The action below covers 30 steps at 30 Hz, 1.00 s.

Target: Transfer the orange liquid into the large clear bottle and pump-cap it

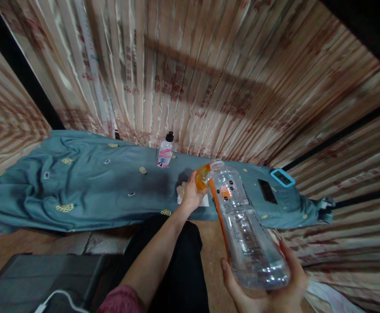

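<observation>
My right hand (274, 287) is wrapped around the bottom of a large clear plastic bottle (248, 230) with an orange label. The bottle is tilted, its uncapped mouth pointing away from me and slightly left. Closed around a small amber see-through container (202, 177), my left hand (193, 191) keeps it right beside the bottle's neck. Whether the two touch, I cannot tell. Beneath the left hand, partly hidden, lies a crumpled white tissue (179, 191) on the cloth-covered surface.
A clear pump-top bottle (165, 152) with a pink label stands at the back of the green cloth (88, 187). To the right lie a dark phone (267, 191) and a blue-framed digital timer (283, 177). Pleated curtains (209, 78) hang behind. A grey box (42, 278) with a white cable sits lower left.
</observation>
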Each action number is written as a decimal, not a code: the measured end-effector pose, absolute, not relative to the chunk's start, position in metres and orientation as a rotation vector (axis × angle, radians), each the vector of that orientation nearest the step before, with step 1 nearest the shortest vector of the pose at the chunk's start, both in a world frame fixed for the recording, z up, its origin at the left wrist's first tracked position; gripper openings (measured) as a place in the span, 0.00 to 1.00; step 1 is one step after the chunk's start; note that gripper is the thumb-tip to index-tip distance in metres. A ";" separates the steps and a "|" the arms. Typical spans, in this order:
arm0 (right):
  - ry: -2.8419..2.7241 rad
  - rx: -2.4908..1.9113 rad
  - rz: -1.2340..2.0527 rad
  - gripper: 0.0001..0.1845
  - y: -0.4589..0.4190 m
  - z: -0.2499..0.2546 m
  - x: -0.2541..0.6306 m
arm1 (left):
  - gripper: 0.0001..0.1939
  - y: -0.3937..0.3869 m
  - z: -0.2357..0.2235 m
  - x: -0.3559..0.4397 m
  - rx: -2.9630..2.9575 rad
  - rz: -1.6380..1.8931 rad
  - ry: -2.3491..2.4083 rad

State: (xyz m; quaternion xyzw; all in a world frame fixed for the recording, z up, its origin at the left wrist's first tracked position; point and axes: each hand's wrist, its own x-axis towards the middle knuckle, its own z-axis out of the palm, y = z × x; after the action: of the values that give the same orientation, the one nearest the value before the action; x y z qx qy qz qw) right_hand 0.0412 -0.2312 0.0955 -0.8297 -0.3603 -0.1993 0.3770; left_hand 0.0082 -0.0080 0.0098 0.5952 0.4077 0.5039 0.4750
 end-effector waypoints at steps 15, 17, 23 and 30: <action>-0.938 -2.057 -0.487 0.62 -0.230 0.091 0.047 | 0.33 -0.008 0.011 0.008 1.457 1.233 1.008; -0.953 -2.051 -0.497 0.63 -0.230 0.093 0.044 | 0.33 -0.008 0.011 0.008 1.452 1.235 1.003; -0.938 -2.100 -0.487 0.62 -0.230 0.098 0.041 | 0.32 -0.009 0.013 0.006 1.450 1.239 0.985; -0.978 -2.019 -0.510 0.61 -0.228 0.097 0.042 | 0.33 -0.009 0.014 0.006 1.443 1.254 0.956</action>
State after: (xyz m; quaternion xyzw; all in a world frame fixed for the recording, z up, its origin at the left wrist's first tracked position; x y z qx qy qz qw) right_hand 0.0416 -0.2283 0.0973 -0.8010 -0.3881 -0.2026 0.4082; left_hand 0.0061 -0.0093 0.0139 0.5919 0.3921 0.5142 0.4811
